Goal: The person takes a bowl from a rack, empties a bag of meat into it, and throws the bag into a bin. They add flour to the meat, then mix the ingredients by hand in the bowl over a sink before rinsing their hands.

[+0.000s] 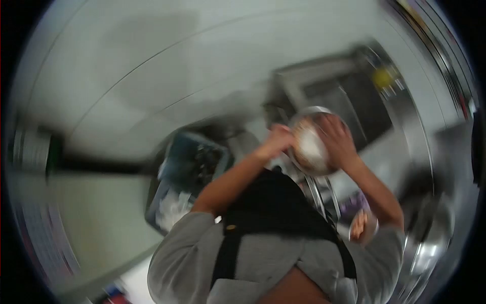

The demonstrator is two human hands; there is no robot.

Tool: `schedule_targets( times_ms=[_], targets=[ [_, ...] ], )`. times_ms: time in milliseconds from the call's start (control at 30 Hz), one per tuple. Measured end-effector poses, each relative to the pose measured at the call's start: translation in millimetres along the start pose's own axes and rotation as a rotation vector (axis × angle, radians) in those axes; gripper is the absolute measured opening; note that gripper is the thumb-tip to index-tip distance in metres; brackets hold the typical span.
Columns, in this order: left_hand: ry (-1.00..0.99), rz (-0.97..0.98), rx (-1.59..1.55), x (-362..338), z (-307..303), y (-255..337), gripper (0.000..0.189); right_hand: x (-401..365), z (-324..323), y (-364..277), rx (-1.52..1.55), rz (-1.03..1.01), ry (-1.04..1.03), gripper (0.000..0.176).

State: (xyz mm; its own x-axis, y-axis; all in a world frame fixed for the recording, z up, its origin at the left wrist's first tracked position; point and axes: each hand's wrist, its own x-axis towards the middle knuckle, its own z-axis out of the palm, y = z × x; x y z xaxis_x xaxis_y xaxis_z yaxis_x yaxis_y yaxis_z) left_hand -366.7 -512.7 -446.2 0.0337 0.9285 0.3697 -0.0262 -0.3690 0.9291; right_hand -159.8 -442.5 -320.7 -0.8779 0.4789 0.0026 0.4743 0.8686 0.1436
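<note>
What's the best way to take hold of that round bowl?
Probably by the rim of the bowl, from left and right: it's round, open on top, with pale contents in the middle; the left hand is at its left edge.

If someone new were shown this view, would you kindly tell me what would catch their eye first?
Probably the round bowl just right of the middle, with a pale white mass inside, the left hand at its rim and the right hand over its other side. Next might be the bright yellow item at the upper right, by the grey metal basin, too blurred to identify.
</note>
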Motion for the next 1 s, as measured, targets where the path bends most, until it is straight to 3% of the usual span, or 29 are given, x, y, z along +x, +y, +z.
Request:
schedule_targets(
  times_ms=[33, 133, 300, 367, 433, 500, 533, 567, 633, 700, 767, 833, 900, 933, 1000],
  targets=[
    [0.211, -0.714, -0.255, 35.9, 6.3, -4.4, 0.01, -1.9, 12.4, 16.6, -0.076, 0.059, 0.072, 0.072],
    [0.117, -0.841, -0.295, 123.8, 21.0, -11.1, 0.011, 7.0, 35.4, 61.7, -0.114, 0.288, -0.064, 0.083],
    [-0.16, -0.92, -0.217, 229.4, 59.0, -131.6, 0.01, 12.9, 127.8, 133.8, -0.049, 0.573, -0.23, 0.096],
    [-0.255, -0.972, -0.121, 271.4, 80.3, -169.5, 0.018, 14.1, 160.9, 160.2, 0.103, 0.714, -0.262, 0.082],
    [-0.266, -1.05, -0.065, 257.7, 85.7, -198.3, 0.029, 18.0, 172.6, 142.5, 0.15, 0.752, -0.369, 0.079],
    [-0.398, -0.998, 0.26, 266.1, 109.7, -261.5, 0.031, 10.6, 225.5, 150.0, 0.146, 0.843, -0.414, 0.094],
    [-0.56, -1.017, 0.313, 274.8, 115.2, -278.8, 0.027, 3.5, 253.6, 153.0, 0.099, 0.816, -0.436, 0.091],
    [-0.551, -1.035, 0.297, 280.2, 123.4, -301.9, 0.027, 0.0, 273.0, 156.6, 0.102, 0.8, -0.455, 0.091],
    [-0.697, -0.87, 0.606, 271.3, 137.0, -351.5, 0.024, -7.1, 312.4, 154.6, 0.088, 0.77, -0.527, 0.087],
    [-0.76, -1.0, 0.54, 279.0, 142.1, -357.1, 0.024, -14.6, 354.6, 153.5, 0.264, 0.784, -0.48, 0.088],
    [-0.98, -0.754, 0.743, 274.1, 144.6, -391.7, 0.029, -7.0, 385.0, 153.2, 0.33, 0.747, -0.486, 0.09],
    [-0.967, -0.78, 0.741, 263.0, 140.7, -423.4, 0.033, -4.5, 405.6, 153.0, 0.292, 0.707, -0.502, 0.091],
    [-0.918, -0.912, 0.49, 249.0, 142.9, -465.2, 0.032, 3.4, 396.9, 166.8, 0.354, 0.716, -0.705, 0.093],
    [-0.956, -0.877, 0.491, 247.0, 145.6, -477.6, 0.03, -6.6, 416.3, 161.4, 0.243, 0.697, -0.574, 0.096],
    [-0.99, -0.849, 0.518, 260.6, 148.1, -457.6, 0.025, -3.0, 409.6, 170.0, 0.289, 0.723, -0.642, 0.09]
  ],
)
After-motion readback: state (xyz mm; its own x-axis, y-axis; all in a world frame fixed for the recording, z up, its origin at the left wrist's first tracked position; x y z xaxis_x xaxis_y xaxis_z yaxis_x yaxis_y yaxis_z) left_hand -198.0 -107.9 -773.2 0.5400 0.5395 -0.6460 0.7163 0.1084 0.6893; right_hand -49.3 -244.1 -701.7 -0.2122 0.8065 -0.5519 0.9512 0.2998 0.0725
